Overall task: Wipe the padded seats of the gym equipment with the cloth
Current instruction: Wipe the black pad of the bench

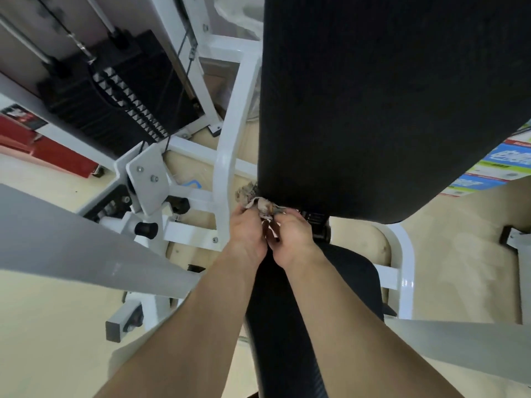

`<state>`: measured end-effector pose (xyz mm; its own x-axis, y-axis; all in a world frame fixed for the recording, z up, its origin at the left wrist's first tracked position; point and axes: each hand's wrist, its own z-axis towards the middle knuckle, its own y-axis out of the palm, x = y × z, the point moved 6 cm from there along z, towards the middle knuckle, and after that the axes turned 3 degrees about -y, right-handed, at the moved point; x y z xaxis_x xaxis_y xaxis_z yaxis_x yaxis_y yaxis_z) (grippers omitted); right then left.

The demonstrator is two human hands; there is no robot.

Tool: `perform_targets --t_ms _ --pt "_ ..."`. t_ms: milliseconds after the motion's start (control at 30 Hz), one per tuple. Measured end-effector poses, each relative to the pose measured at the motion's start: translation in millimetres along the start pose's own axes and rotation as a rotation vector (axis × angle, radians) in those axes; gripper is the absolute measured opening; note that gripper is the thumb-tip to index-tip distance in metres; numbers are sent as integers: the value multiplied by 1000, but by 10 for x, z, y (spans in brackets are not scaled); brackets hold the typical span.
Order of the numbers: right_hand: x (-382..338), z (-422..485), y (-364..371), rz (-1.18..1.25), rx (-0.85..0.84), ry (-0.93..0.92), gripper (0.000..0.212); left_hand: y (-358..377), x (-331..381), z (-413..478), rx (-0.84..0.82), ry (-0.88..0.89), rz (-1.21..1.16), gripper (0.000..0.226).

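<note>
A large black padded backrest (382, 104) fills the upper right. Below it lies the black padded seat (287, 326), partly hidden by my forearms. A crumpled beige patterned cloth (258, 202) is bunched at the lower left corner of the backrest. My left hand (247, 231) and my right hand (290, 237) sit side by side just under that corner, both gripping the cloth. The cloth touches the pad's bottom edge.
The white steel frame (230, 150) of the machine rises left of the backrest. A black weight stack (120, 96) with cables stands at upper left. Grey lever arms (71, 242) cross on the left and lower right. Coloured boxes (494, 168) sit on the floor at right.
</note>
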<state>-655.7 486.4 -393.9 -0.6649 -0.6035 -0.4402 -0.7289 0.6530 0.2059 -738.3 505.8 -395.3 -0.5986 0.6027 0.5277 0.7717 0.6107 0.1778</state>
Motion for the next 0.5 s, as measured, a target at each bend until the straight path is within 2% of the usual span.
perform_targets --t_ms 133,300,400,500 --pt "52 -79 180 -49 -86 17 25 36 207 28 -76 63 -49 27" --pt "-67 -222 -219 -152 -16 41 20 44 291 -4 -87 72 -126 33" --pt "-231 -356 -299 -277 -60 42 23 111 553 -89 -73 167 -150 33" --pt "-514 -530 -178 -341 -124 -19 26 332 876 -231 -155 308 -60 30"
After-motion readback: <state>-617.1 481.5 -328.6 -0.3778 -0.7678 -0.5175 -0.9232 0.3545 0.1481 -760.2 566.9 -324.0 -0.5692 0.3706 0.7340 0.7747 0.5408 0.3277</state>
